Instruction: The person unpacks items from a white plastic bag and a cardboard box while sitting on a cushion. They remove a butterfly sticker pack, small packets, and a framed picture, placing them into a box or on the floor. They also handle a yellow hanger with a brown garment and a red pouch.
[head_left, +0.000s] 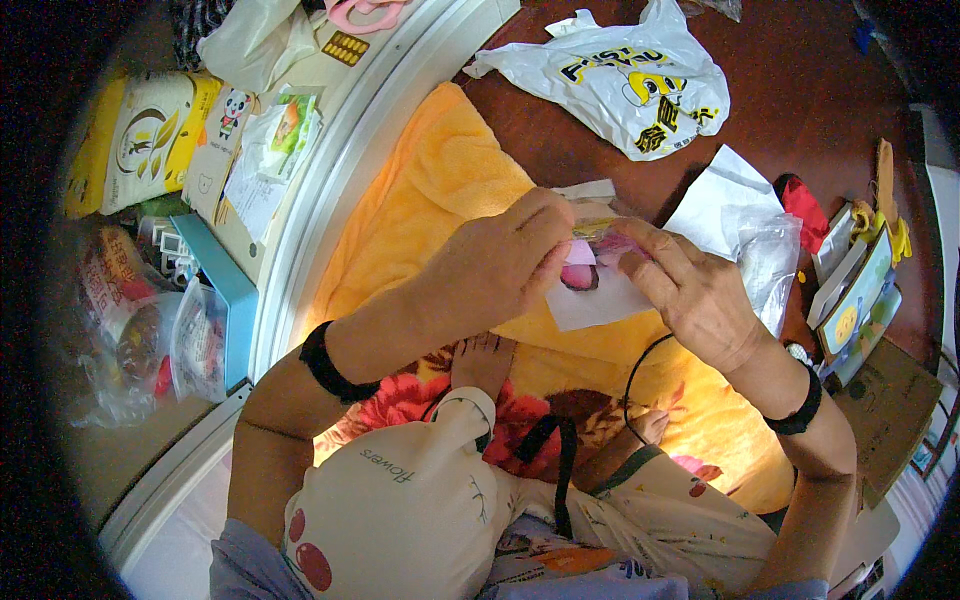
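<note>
In front of me my left hand (517, 247) pinches a small pale pink slip (580, 253), either paper or plastic. Opposite it, my right hand (686, 289) has its thumb and fingers closed on a thin see-through purplish film (616, 243). The two hands are a short way apart, and I cannot tell whether slip and film are joined. Below them shows a white paper sheet (581, 311) with a dark-edged pink shape (579, 277) on it. My right fingers cover part of the sheet, so whether they also grip it is unclear.
An orange fleece blanket (442, 165) lies under my hands. Beyond it are a printed white plastic bag (637, 82), a white sheet (720, 195) and clear plastic packaging (769, 262). Picture boards (855, 300) stand right. Left, past a white rail (322, 165), sits a blue box (225, 300).
</note>
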